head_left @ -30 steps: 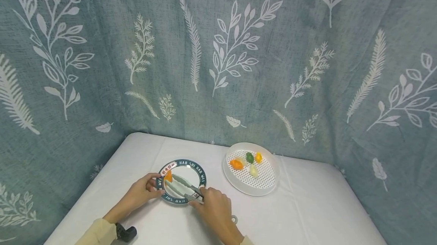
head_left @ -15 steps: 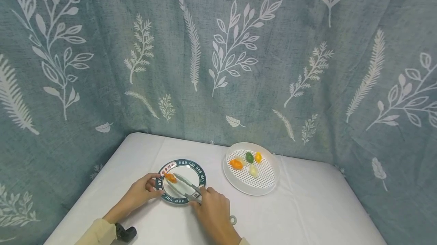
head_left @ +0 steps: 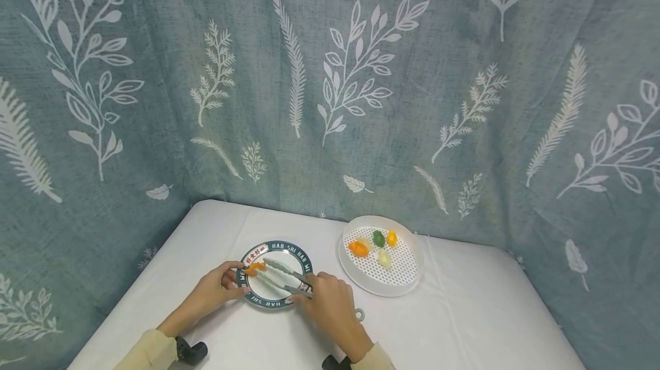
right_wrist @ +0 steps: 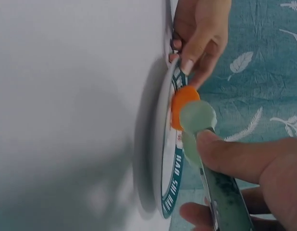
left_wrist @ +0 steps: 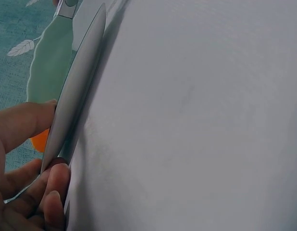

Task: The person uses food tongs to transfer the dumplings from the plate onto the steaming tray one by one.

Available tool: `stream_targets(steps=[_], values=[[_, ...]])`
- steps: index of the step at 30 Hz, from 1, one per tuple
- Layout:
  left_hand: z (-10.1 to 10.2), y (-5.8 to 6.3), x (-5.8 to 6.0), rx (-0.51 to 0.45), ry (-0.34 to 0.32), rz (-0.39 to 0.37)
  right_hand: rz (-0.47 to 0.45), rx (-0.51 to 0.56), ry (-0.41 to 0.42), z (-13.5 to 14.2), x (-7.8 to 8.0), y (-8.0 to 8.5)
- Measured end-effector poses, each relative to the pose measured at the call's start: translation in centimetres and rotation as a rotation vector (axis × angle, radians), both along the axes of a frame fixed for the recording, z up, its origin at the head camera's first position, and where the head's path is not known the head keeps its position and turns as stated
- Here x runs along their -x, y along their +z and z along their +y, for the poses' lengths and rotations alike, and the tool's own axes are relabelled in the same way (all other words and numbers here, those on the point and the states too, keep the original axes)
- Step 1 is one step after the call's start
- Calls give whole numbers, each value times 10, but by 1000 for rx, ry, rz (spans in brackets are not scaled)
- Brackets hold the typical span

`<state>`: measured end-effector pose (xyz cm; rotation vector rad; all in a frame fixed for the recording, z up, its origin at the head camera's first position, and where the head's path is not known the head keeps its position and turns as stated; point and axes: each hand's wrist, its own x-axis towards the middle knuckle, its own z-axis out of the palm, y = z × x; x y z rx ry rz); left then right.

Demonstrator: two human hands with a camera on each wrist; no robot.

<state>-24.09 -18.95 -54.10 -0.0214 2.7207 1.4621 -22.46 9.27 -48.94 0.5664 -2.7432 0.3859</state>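
My left hand [head_left: 216, 287] holds the left rim of a white plate [head_left: 295, 251] with a dark green lettered border. In the left wrist view the plate [left_wrist: 76, 91] is pinched between thumb and fingers. Near that hand, at the plate's left side, lies an orange piece [head_left: 254, 268], its kind unclear. My right hand [head_left: 330, 307] grips tongs [head_left: 281, 267] with pale green ends, their arms spread over the plate. In the right wrist view one rounded tong end covers part of the orange piece [right_wrist: 184, 103]; whether the ends clasp it I cannot tell.
To the right stands a round white perforated tray [head_left: 381, 288] with a raised wall. It holds several small pieces, including an orange one [head_left: 358, 248], a green one [head_left: 378, 238] and a yellow one [head_left: 392, 237]. A patterned curtain [head_left: 289, 175] hangs behind the white-covered table [head_left: 464, 301].
The orange piece has turned and shifted slightly on the plate, now reaching toward the left rim. My right hand has moved a little right with the tongs. The left hand stays at the rim.
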Motion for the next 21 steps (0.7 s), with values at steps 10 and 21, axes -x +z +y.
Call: stream_targets(steps=[10,21], values=[[1,2,1,16,5,1,55,-149,120,14,23,11],[0,0,0,2,5,-7,60,-212,190,12,38,7]])
